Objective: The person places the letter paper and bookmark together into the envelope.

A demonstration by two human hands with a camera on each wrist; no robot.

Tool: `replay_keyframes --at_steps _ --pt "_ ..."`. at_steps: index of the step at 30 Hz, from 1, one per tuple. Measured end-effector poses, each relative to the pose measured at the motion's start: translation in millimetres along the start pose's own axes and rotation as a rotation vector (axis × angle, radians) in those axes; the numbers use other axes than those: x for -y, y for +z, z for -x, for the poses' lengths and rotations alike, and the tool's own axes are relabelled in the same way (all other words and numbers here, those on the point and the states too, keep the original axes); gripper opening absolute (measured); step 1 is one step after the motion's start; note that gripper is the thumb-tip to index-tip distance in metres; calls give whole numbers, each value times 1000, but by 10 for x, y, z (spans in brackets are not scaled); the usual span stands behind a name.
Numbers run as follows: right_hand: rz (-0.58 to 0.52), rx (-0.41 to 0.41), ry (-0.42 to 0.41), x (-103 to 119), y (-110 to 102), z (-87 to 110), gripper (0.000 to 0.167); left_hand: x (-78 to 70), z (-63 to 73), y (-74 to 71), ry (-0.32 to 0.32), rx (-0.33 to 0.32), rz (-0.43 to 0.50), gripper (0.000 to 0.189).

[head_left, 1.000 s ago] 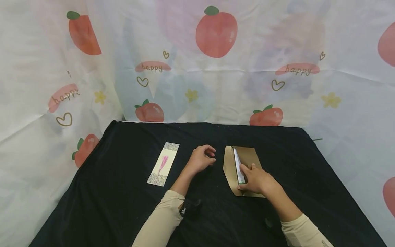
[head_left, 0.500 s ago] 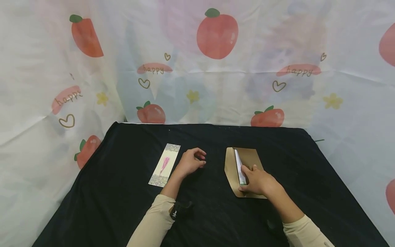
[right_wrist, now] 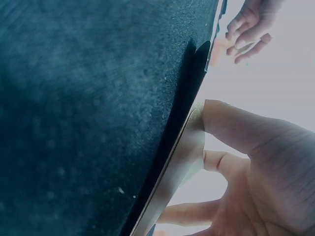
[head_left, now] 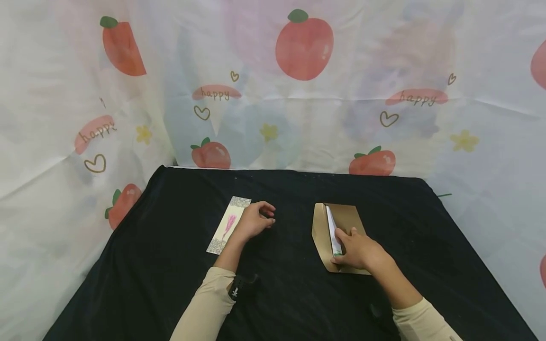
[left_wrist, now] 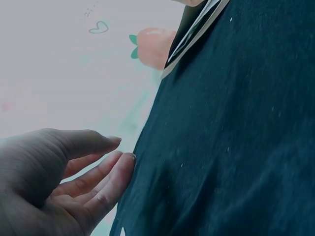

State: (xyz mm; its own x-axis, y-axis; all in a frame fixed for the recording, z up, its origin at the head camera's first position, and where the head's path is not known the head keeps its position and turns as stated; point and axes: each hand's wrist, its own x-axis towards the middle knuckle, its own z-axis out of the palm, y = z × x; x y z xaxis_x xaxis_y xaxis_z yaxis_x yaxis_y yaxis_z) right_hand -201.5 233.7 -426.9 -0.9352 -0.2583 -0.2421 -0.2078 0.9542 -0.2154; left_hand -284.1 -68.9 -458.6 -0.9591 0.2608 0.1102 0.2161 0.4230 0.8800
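A gold-brown envelope lies on the black cloth at right, its flap spread to the left and white paper showing in its mouth. My right hand rests on the envelope with thumb and fingers spread, pressing near its mouth. In the right wrist view, the fingers reach to the envelope. A cream bookmark with glittery ends and a pink tassel picture lies to the left. Over its right edge in the head view hovers my left hand, loosely curled around nothing; the hand partly hides the bookmark.
Black cloth covers the table. Behind and beside it hangs a pale curtain printed with peaches, hearts and "happy". A black wrist device sits on my left wrist.
My left hand has moved left, away from the envelope, until it overlaps the bookmark in the head view. My right hand has stayed on the envelope.
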Motion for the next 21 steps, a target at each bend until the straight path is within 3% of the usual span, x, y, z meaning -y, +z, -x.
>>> replay_keyframes --at_steps 9,21 --pt "-15 5 11 6 2 -8 68 74 38 -223 -23 -61 -45 29" --pt "-20 -4 11 3 13 -8 63 307 111 -506 -77 -132 -69 30"
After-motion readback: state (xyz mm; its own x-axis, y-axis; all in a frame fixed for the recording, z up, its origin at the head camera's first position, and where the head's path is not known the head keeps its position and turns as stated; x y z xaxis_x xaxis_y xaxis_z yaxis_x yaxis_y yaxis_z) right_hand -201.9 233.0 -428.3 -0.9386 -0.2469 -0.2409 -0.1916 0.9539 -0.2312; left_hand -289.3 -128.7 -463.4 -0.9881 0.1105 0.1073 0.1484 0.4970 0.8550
